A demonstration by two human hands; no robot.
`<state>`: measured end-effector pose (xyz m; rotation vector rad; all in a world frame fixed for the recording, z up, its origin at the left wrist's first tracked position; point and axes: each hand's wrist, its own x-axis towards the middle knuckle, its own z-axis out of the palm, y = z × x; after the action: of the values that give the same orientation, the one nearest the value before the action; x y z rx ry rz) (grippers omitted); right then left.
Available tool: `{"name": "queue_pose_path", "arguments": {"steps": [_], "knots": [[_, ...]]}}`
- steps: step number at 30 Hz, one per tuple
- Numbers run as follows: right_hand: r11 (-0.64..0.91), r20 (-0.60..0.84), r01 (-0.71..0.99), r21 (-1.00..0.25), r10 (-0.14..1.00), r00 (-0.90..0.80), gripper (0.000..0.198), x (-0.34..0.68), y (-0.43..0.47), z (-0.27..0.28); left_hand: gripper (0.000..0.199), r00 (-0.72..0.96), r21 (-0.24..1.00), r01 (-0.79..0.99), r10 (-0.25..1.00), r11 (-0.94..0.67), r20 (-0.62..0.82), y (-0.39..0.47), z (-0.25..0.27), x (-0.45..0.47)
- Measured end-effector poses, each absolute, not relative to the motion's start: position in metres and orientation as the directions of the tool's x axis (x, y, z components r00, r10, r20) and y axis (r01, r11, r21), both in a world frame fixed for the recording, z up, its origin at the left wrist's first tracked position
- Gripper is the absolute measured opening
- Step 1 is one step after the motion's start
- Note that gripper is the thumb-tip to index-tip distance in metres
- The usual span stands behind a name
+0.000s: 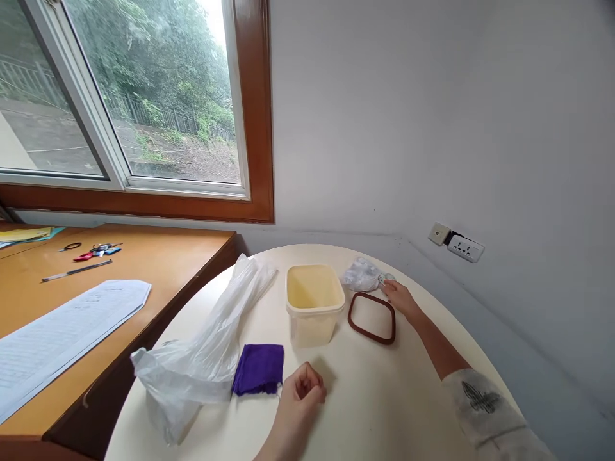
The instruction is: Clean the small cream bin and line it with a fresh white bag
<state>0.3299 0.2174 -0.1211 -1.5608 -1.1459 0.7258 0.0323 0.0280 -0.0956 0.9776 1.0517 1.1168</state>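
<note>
The left hand [303,392] has its fingers in a loose fist, seemingly empty. Past the tub [314,326], on the desk [350,429], a crumpled bag [361,274] looks light, soft, best pinched at its right end, by the right hand [391,289]; its grip I can't tell.

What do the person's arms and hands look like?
The left hand and right hand wear no gloves. A pale, greyish-white sleeve with a dark, winged marking covers part of the right arm. No left sleeve shows.

The pale table [365,397] is carrying an open container [314,328]; around it are lying a white bag [206,358], a purple cloth [259,369], a brown frame [369,335] and a clear bag [360,274].
</note>
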Motion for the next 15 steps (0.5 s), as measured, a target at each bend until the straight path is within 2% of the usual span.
{"name": "queue_pose_path", "arguments": {"steps": [6,9,11,15], "knots": [[0.133,0.224,0.534,-0.835,0.968,0.109,0.026,0.304,0.141,-0.127,0.018,0.079,0.982,-0.168,0.994,0.086,-0.073,0.028,-0.086,0.027],[0.164,0.211,0.704,-0.692,0.977,-0.021,0.032,0.294,0.110,-0.143,0.021,0.041,0.991,-0.134,0.999,0.004,0.002,0.031,-0.086,0.020],[0.174,0.204,0.790,-0.588,0.977,-0.063,0.033,0.294,0.097,-0.153,0.025,-0.010,0.993,-0.108,0.999,-0.040,0.040,0.034,-0.088,0.014],[0.188,0.240,0.845,-0.501,0.968,-0.074,0.028,0.300,0.080,-0.160,0.033,-0.123,0.999,0.002,0.991,-0.045,0.045,0.046,-0.090,-0.007]]}}
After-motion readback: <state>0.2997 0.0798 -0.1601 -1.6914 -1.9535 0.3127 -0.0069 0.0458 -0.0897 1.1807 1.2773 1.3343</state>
